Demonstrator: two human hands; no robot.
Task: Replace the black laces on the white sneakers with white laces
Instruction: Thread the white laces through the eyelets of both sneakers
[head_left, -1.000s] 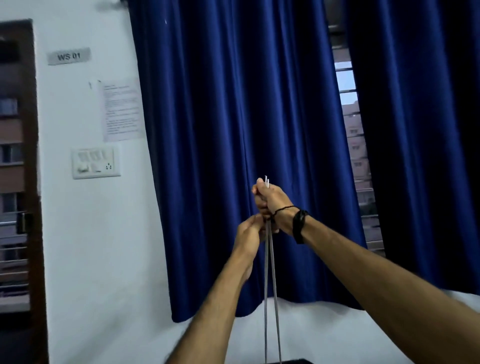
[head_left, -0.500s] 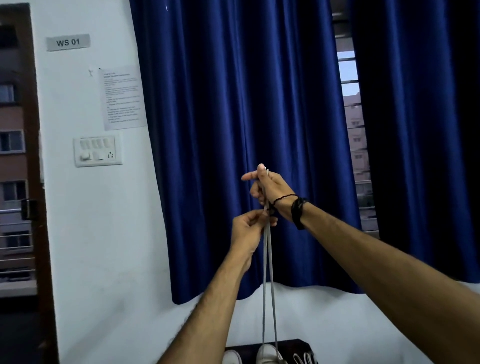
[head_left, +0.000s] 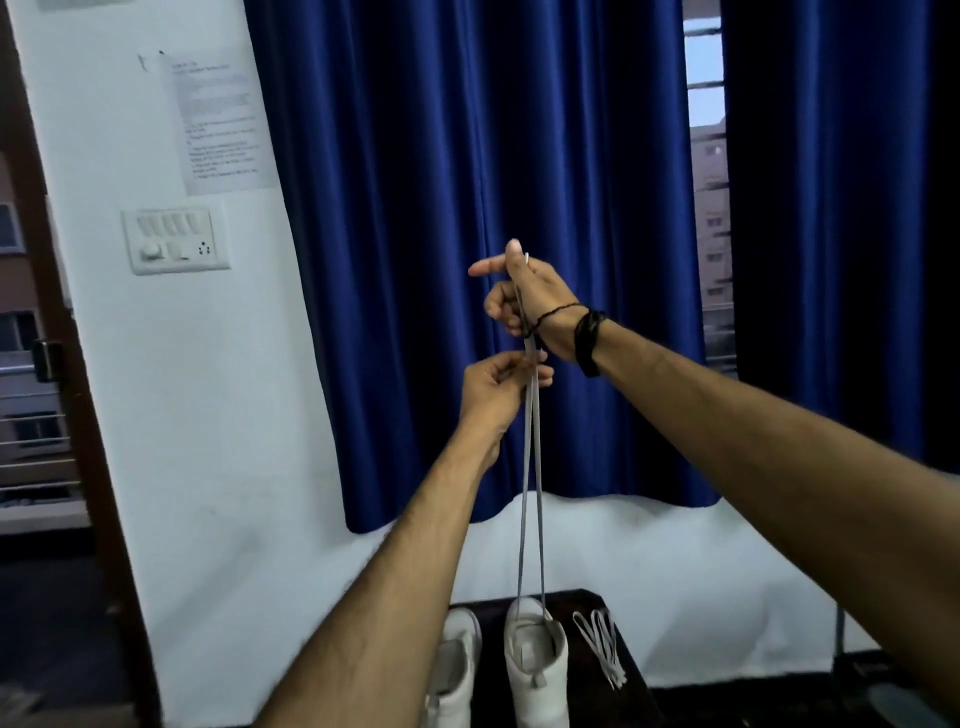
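White lace (head_left: 531, 467): two strands run up taut from the right-side white sneaker (head_left: 535, 660) on the dark bench (head_left: 631, 670), converging at the hands held high in front of the blue curtain (head_left: 467, 208). Strands look grey in this light (room is dim).

Right hand (head_left: 535, 301) is topmost: lace ends gripped between thumb and curled fingers, index finger sticking out to the left, aglet tips just showing above the thumb. Black bands on that wrist.

Left hand (head_left: 498, 384) sits just below it, thumb and fingertips pinching both strands together.

Second white sneaker (head_left: 457, 660) stands just left of the laced one, partly hidden by the left forearm, heels toward the camera. A loose bundle of white laces (head_left: 602, 644) lies on the bench right of the sneakers.

Outward: white wall with a switch panel (head_left: 174, 239) and a printed notice (head_left: 221, 119) above it, window gap (head_left: 709, 171) between the curtain panels.
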